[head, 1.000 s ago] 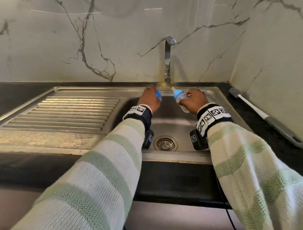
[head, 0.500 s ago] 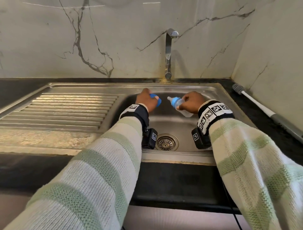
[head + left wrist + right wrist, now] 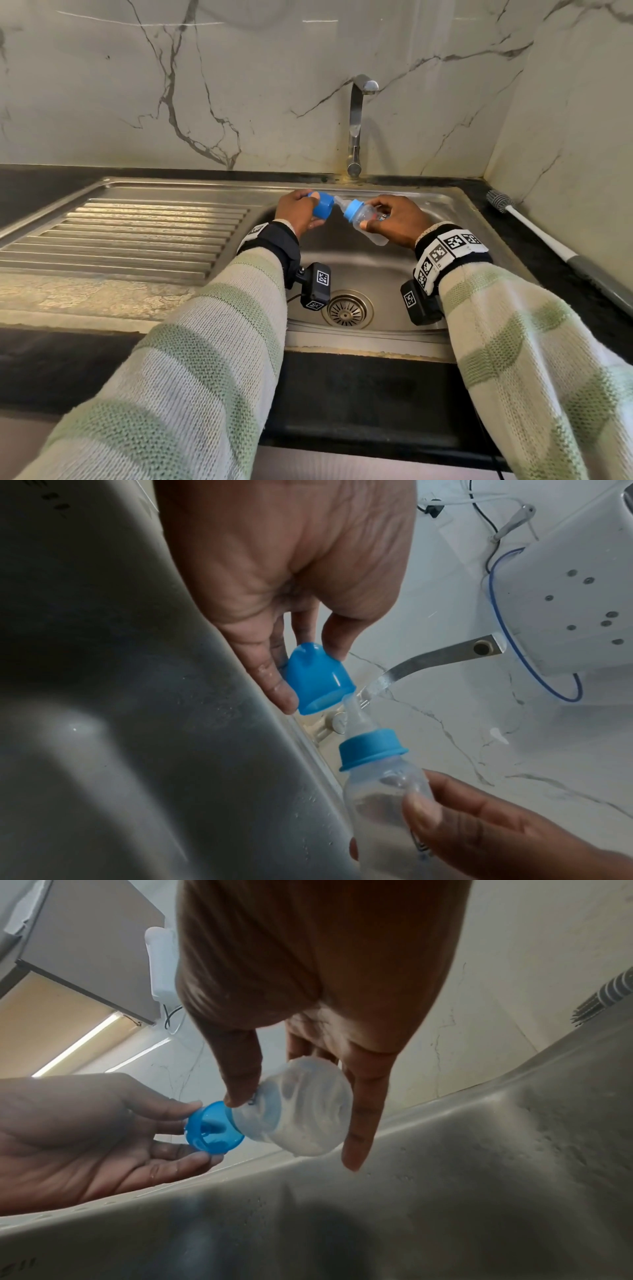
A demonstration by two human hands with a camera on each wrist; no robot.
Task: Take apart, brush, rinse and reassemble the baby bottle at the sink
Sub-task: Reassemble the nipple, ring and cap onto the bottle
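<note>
Head view: over the sink [image 3: 455, 205] the right hand [image 3: 397, 219] grips the bottle [image 3: 368, 221] sideways, ring and teat fitted, and the left hand [image 3: 298, 214] pinches the cap [image 3: 322, 205] just beside the teat — likely the closing reassembly step; next the cap wants lining up and pressing on. Only the left wrist view shows the teat tip [image 3: 352, 704] at the cap's rim — the brush [image 3: 534, 233] lies on the counter

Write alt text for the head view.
Over a steel sink, the left hand holds a blue cap just off the teat of a clear bottle with a blue collar, gripped tilted by the right hand. A tap stands behind them, and a brush lies on the counter to the right.
</note>
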